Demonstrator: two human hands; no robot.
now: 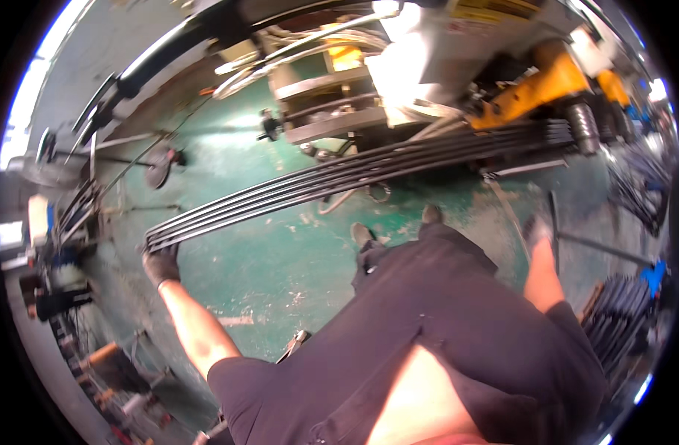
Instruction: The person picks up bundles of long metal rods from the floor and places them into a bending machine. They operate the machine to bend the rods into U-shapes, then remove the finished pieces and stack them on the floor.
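Observation:
Several long, dark metal tubes (339, 176) run side by side from the left up to the machine at the upper right. My left hand (161, 263), in a dark glove, is closed around their left ends with the arm stretched out. My right hand (536, 230), also gloved, hangs below the tubes' right part, apart from them. It is nearest a thin upright black bar (554, 230) of a stand. Blur hides how its fingers lie.
An orange machine arm (539, 89) and a metal frame (332, 111) with cables stand ahead. A black round-based stand (159, 167) is at the far left. More dark tubes (617, 319) are bundled at the right. A wooden-topped piece (106, 352) sits lower left on green floor.

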